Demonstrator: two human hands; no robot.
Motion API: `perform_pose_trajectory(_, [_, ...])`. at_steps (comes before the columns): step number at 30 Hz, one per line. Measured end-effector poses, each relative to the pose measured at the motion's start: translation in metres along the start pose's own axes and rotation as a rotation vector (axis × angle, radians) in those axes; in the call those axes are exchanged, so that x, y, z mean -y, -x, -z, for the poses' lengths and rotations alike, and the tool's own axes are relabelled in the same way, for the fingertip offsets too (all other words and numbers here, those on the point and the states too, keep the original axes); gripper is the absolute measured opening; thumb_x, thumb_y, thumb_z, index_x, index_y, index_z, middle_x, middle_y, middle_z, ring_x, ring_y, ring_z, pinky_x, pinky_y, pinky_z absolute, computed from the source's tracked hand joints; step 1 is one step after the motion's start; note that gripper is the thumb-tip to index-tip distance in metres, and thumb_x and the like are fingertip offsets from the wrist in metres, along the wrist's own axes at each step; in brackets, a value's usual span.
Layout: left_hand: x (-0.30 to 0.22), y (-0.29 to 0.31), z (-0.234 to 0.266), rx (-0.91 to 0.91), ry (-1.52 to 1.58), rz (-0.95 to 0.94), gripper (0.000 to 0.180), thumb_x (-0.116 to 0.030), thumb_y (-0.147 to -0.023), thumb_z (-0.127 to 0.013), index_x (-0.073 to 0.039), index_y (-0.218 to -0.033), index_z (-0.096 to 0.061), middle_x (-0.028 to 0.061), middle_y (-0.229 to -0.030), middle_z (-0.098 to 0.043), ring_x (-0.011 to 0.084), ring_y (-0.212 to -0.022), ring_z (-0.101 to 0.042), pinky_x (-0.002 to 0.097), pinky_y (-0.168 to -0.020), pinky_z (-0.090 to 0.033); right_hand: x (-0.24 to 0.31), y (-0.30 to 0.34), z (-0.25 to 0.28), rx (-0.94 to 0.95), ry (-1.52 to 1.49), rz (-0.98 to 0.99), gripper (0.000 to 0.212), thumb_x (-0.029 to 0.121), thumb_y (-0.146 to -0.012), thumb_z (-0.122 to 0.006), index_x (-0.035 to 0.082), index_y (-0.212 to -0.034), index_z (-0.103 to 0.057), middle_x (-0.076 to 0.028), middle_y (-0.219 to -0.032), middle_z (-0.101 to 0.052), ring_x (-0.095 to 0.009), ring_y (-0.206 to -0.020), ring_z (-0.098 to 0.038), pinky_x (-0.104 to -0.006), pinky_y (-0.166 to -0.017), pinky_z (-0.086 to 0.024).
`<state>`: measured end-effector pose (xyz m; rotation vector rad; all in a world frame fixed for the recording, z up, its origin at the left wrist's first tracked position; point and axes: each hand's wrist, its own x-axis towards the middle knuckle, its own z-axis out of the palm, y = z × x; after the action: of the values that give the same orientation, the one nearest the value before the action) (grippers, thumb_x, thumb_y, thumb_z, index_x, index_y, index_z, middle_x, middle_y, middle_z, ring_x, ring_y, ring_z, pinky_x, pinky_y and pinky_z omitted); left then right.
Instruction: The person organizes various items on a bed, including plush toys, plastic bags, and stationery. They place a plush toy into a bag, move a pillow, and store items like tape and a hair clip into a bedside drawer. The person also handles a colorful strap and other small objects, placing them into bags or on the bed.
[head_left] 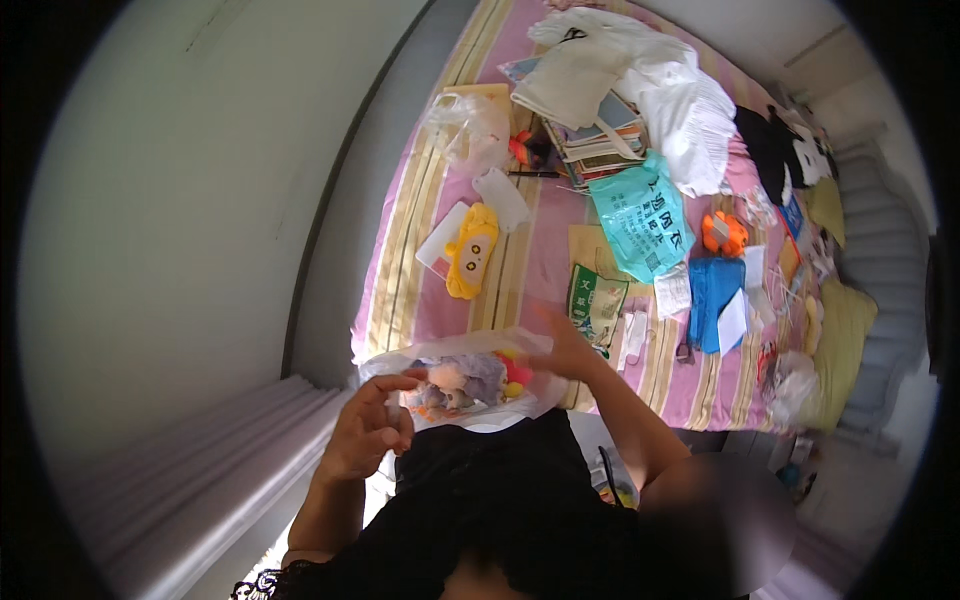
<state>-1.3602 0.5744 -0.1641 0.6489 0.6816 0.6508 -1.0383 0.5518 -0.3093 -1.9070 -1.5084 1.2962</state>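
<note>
Clear plastic bag (470,342) w/ plush toys (480,375) (lilac, peach, red/yellow) inside, btwn the two hands at bed edge. L hand (372,432) at bag's L side, fingers part-bent, thumb apart, can't tell if gripping film; R hand (566,348) by its R side, blurred, grip likewise unclear. Yellow plush pouch (472,252) fwd & R of L hand, green packet (597,305) just fwd-R of R hand, teal bag (640,220) farther fwd-R.

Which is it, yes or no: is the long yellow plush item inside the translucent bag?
No, the long yellow plush item lies farther up the bed, apart from the translucent bag that holds plush toys.
</note>
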Motion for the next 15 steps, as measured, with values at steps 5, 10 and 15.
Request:
perform_pose_trajectory(5, [-0.046, 0.008, 0.035, 0.16, -0.011, 0.036, 0.062, -0.025, -0.073, -0.073, 0.0, -0.123, -0.045, 0.0203, -0.135, -0.037, 0.0112, -0.059, -0.051, 0.02, -0.052, -0.043, 0.032, 0.035, -0.049, -0.115, 0.352, -0.394, 0.072, 0.025, -0.068, -0.072, 0.004, -0.13, -0.044, -0.024, -0.125, -0.049, -0.039, -0.108, -0.053, -0.0454, -0.089, -0.045])
perform_pose_trajectory(10, [-0.09, 0.01, 0.072, 0.174, -0.107, -0.049, 0.06, -0.012, -0.073, -0.068, 0.003, -0.125, -0.041, 0.0163, -0.133, -0.042, 0.0077, -0.061, -0.049, 0.0193, -0.056, -0.041, 0.03, 0.033, -0.073, -0.221, -0.081, -0.419, 0.046, 0.017, -0.073, -0.068, 0.002, -0.115, -0.056, -0.016, -0.088, -0.063, -0.026, -0.081, -0.064, -0.0344, -0.073, -0.051])
perform_pose_trajectory(15, [-0.147, 0.002, 0.087, -0.019, -0.311, -0.199, 0.053, -0.001, -0.069, -0.058, 0.005, -0.12, -0.045, 0.0176, -0.13, -0.044, 0.0067, -0.057, -0.047, 0.019, -0.052, -0.039, 0.086, 0.014, -0.084, -0.278, -0.804, -0.311, 0.032, 0.009, -0.079, -0.064, 0.0, -0.11, -0.058, -0.004, -0.077, -0.06, -0.011, -0.067, -0.057, -0.0232, -0.064, -0.047])
